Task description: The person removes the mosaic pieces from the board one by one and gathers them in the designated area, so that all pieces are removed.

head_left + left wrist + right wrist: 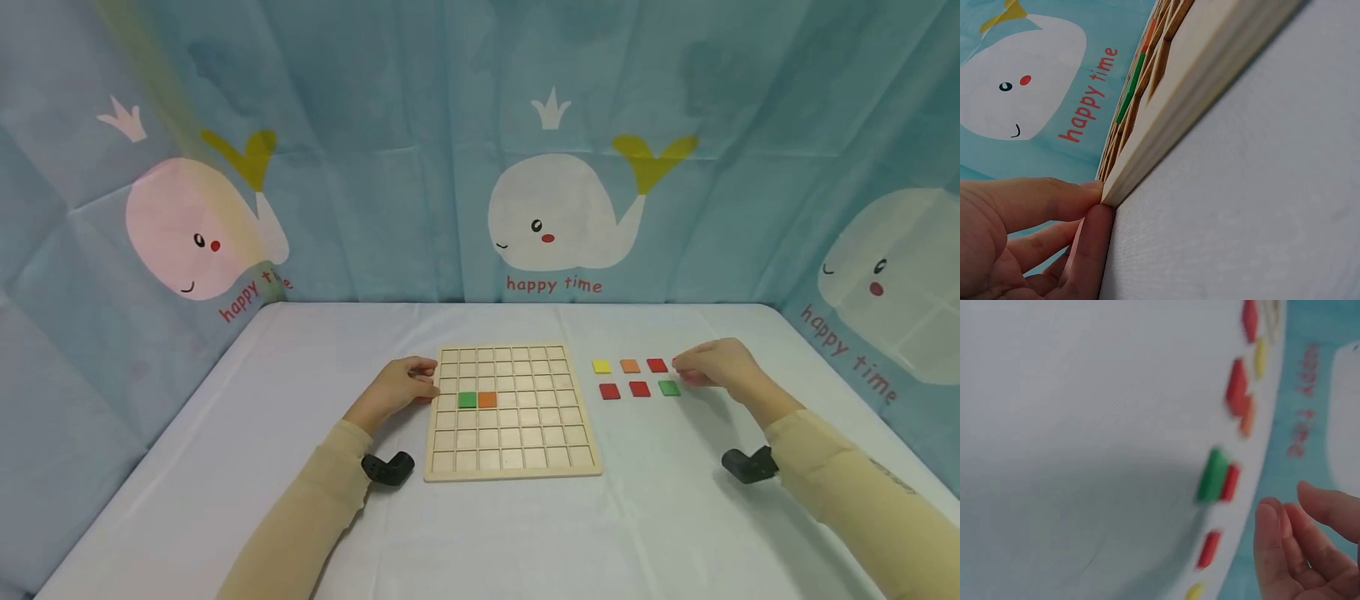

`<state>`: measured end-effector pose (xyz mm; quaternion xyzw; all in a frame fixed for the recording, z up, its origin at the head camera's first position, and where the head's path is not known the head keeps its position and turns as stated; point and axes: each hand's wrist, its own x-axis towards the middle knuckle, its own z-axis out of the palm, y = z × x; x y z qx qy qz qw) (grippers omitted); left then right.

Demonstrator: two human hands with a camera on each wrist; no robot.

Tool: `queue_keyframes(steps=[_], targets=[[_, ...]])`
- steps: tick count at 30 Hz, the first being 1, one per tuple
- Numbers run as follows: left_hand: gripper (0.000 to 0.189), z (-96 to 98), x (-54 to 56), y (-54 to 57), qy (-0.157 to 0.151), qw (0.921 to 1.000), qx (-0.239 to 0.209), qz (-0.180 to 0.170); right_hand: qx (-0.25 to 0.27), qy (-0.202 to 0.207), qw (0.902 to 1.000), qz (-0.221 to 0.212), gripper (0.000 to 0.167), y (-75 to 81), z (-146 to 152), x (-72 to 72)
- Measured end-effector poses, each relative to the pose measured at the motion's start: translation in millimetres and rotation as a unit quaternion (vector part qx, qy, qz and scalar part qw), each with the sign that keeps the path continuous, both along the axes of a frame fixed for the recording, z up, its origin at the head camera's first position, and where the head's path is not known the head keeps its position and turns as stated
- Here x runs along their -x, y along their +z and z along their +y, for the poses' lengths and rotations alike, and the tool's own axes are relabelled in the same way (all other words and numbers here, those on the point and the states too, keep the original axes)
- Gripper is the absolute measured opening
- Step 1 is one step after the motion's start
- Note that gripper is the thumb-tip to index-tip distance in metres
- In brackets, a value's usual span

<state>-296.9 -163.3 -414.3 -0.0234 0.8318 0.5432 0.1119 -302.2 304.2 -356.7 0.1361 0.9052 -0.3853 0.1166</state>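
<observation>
A wooden grid board [521, 412] lies on the table, with a green tile [467, 400] and an orange tile [487, 400] side by side in its cells. At the board's left edge, my left hand [401, 387] holds the rim between thumb and fingers; the left wrist view shows the thumb [1054, 201] against it. My right hand [712, 364] hovers over the far right of the loose tiles, partly covering a red one. In the right wrist view a gap shows between its thumb and fingers [1269, 540], and nothing sits between them.
Right of the board, loose tiles lie in two rows: a yellow tile [602, 367], an orange tile [630, 366], several red tiles [640, 389] and a green tile [669, 387]. Another yellow tile [1194, 591] shows in the right wrist view. A whale-print curtain [420, 167] hangs behind the table.
</observation>
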Motion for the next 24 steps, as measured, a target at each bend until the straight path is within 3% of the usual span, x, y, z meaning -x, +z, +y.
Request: queue_keyframes(steps=[3, 6, 15, 24], targets=[[0.057, -0.4, -0.3, 0.0, -0.001, 1.0000, -0.001, 0.000, 0.009, 0.039, 0.9988, 0.027, 0.050, 8.0, -20.0, -5.5], [0.058, -0.1, -0.5, -0.1, -0.005, 1.0000, -0.001, 0.003, 0.010, 0.052, 0.9984, 0.019, 0.047, 9.7, -46.0, -8.4], [0.059, 0.5, -1.2, -0.6, -0.011, 0.9999, 0.003, 0.006, 0.064, 0.085, 0.9943, 0.001, 0.036, -3.6, -112.0, -13.6], [0.057, -0.3, 0.1, -0.7, -0.004, 1.0000, 0.002, 0.001, 0.152, 0.136, 0.9790, -0.003, 0.023, -14.6, -163.0, -16.2]])
